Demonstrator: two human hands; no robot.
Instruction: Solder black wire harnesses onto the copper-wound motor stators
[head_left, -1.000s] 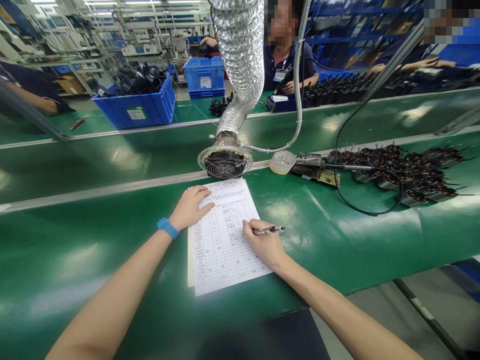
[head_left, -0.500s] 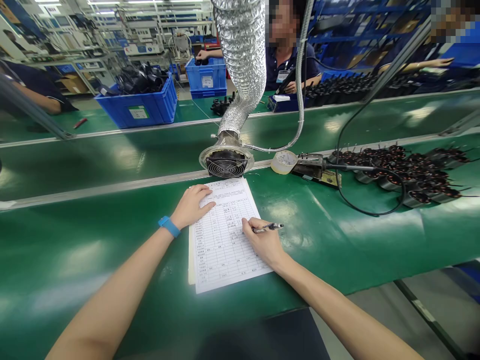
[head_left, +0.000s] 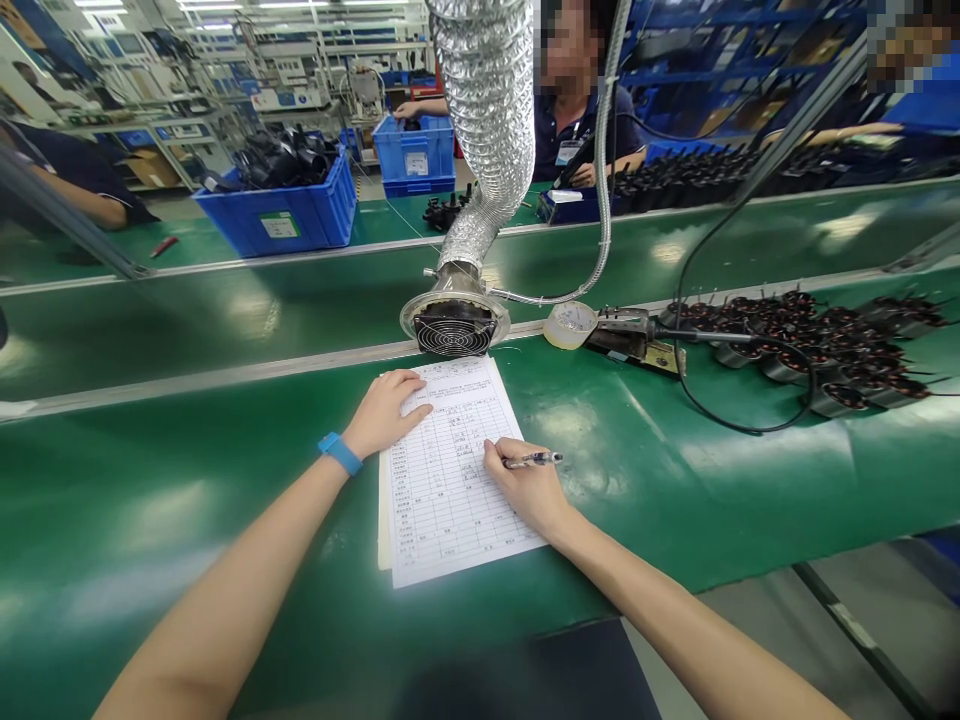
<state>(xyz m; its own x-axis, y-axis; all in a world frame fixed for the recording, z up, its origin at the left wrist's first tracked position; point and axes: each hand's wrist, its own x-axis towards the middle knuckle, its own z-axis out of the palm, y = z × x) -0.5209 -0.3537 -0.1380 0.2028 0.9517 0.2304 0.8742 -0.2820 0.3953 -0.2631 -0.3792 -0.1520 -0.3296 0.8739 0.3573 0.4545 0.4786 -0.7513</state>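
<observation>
A printed form (head_left: pixel 450 520) with table lines and some handwriting lies on the green bench, with another sheet showing under its left edge. My left hand (head_left: pixel 386 412) rests flat on the form's upper left side, fingers apart, a blue band (head_left: pixel 340 453) round the wrist. At the form's right side my right hand (head_left: pixel 531 485) is closed round a pen (head_left: pixel 534 459). The pen's back end points right; its tip is hidden by my fingers. Just beyond the form's top edge hangs a black fan (head_left: pixel 454 332) with a wire guard.
A silver duct (head_left: pixel 487 110) comes down to the fan. On the right are a tape roll (head_left: pixel 570 326), a soldering iron stand (head_left: pixel 637 345), a looping black cable and several motor stators (head_left: pixel 832 350). Across the bench, a blue bin (head_left: pixel 281 215) holds black parts, and co-workers sit.
The back end of the pen has tipped slightly down and left in my right hand. My left hand stays in place on the form. The whole view has shifted a little.
</observation>
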